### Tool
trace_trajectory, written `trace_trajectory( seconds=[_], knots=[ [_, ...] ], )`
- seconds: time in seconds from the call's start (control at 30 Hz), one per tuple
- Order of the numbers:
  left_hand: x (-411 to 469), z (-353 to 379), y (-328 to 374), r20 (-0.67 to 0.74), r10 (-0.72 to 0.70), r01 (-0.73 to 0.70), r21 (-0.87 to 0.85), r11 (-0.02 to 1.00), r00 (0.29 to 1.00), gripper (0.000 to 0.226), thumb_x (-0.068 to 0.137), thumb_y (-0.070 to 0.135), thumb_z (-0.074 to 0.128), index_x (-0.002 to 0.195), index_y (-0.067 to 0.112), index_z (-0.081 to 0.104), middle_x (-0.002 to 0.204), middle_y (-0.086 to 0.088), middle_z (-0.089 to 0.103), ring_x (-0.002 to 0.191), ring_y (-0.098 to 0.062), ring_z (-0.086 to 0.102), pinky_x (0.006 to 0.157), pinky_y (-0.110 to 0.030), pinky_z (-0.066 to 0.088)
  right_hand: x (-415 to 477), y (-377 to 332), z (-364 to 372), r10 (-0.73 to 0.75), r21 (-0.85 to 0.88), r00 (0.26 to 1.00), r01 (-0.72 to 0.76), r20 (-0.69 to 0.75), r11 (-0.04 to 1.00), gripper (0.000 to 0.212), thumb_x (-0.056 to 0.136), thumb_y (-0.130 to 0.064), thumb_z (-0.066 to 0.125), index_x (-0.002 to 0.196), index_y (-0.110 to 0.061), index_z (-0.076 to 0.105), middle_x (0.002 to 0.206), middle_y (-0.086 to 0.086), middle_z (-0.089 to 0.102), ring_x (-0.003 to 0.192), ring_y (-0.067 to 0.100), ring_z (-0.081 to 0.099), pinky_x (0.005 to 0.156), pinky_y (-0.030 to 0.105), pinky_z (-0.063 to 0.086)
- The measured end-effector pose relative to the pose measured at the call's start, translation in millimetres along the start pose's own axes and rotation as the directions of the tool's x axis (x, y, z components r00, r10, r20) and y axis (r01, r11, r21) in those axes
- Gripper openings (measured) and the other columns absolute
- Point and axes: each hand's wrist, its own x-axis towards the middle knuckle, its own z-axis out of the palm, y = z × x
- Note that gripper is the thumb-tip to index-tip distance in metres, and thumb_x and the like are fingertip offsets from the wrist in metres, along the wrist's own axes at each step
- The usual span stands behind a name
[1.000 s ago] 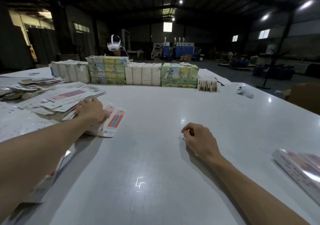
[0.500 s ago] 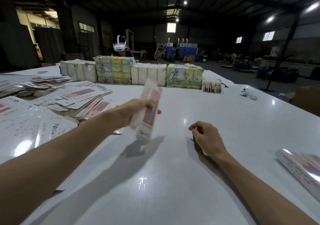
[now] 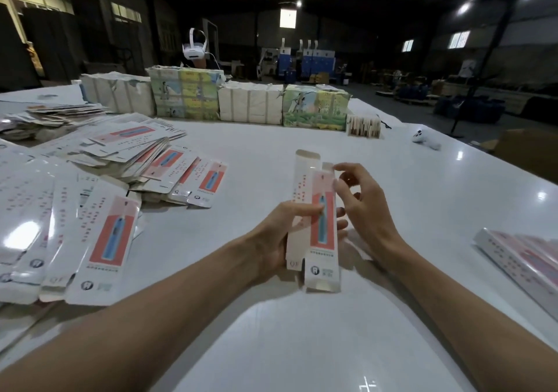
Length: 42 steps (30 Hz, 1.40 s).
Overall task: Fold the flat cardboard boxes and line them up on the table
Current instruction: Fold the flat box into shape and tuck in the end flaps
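Up from the table [image 3: 271,150] comes the right hand [image 3: 365,210], its fingers' hold unclear, to the toothbrush carton [image 3: 323,228] gripped mid-air by the left hand [image 3: 277,234]; few folded boxes [image 3: 525,259] lie right, piles of flats [image 3: 105,234] wait.

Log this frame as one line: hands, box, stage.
left hand: grips box | right hand: at box's upper right edge, grip unclear | box: upright, partly opened | flat boxes: piled left | stage: folding

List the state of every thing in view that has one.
held box, upright, partly opened up, top flap open.
left hand, grips the box's lower half.
right hand, at the box's right edge; grip unclear.
flat boxes, unfolded, piled loosely.
folded boxes, assembled, lying side by side.
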Motion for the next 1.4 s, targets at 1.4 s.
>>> trace_trajectory(
  seconds=[1.4],
  knots=[
    [-10, 3, 22, -0.095, 0.056, -0.068, -0.135, 0.988, 0.994, 0.052, 0.108, 0.057, 0.040, 0.107, 0.012, 0.066, 0.071, -0.009, 0.068, 0.053, -0.017, 0.065, 0.052, -0.027, 0.059, -10, -19, 11, 0.215, 0.592, 0.908, -0.400, 0.359, 0.700, 0.058, 0.094, -0.036, 0.076, 0.143, -0.020, 0.048, 0.105, 0.008, 0.078, 0.102, 0.027, 0.074, 0.098, 0.046, 0.056]
  ],
)
